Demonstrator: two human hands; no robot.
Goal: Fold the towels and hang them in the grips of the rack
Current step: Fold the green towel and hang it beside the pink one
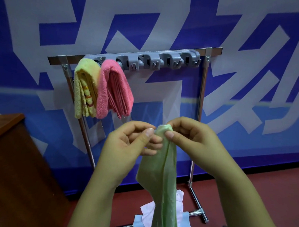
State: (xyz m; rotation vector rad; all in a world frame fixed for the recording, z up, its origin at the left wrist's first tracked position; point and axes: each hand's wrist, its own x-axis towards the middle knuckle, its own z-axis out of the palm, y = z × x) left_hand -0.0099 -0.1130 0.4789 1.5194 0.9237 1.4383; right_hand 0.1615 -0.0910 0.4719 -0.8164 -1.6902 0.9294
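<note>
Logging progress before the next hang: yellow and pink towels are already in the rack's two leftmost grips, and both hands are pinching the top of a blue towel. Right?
One thing is off: the head view shows the towel pinched by the left hand and right hand is green, not blue. The yellow towel and pink towel do hang in the rack's two leftmost grips.

This looks like a staged indoor demonstration or recording space rather than a home: a large printed banner [169,22] with bold blue and white shapes covers the whole back wall, the floor [263,188] is plain dark red, and a freestanding metal rack [200,106] stands directly before the banner. A brown wooden surface [5,138] sits at the left edge
</note>
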